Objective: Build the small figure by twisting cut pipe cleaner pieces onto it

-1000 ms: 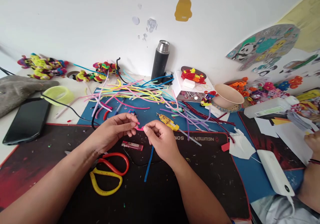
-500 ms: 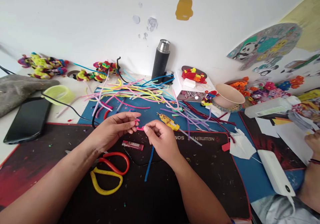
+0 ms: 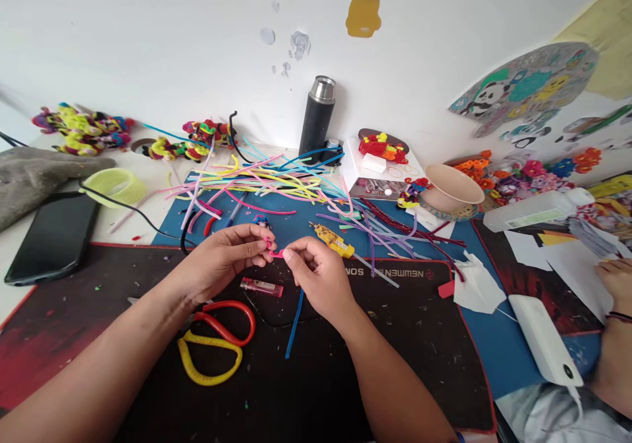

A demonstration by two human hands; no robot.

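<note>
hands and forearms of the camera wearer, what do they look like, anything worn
The left hand and right hand are bare, with no gloves, rings or bracelets visible. The left forearm and right forearm show no sleeve, watch or cable.

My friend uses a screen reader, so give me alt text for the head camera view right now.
A person's left hand and right hand pinch a small pink piece between them above a dark desk mat. Scissors with red and yellow handles lie on the mat; beyond are colourful craft stems, a yellow glue gun and an upright black flask.
</note>
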